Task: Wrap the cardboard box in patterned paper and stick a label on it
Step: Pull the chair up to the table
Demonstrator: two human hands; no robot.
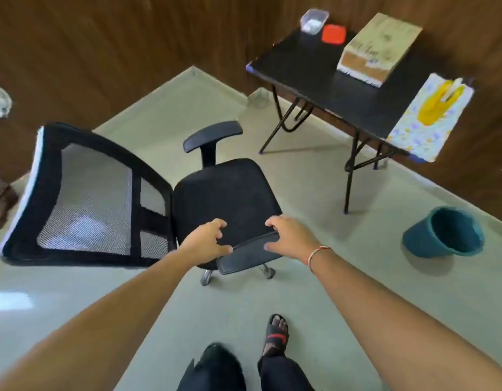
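Cardboard box (378,49) flat on table (314,71), long axis receding

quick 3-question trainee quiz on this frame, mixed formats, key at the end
1. True or false: the cardboard box is already wrapped in the patterned paper.
2. Multiple choice: the hands are at which part of the chair? A) backrest B) near armrest C) wheels
3. Fill in: the red lid lies between the clear container and the ____.

Key: 1 false, the paper lies at the table edge, apart from the box. 2 B, left hand and right hand reach for it. 3 cardboard box.
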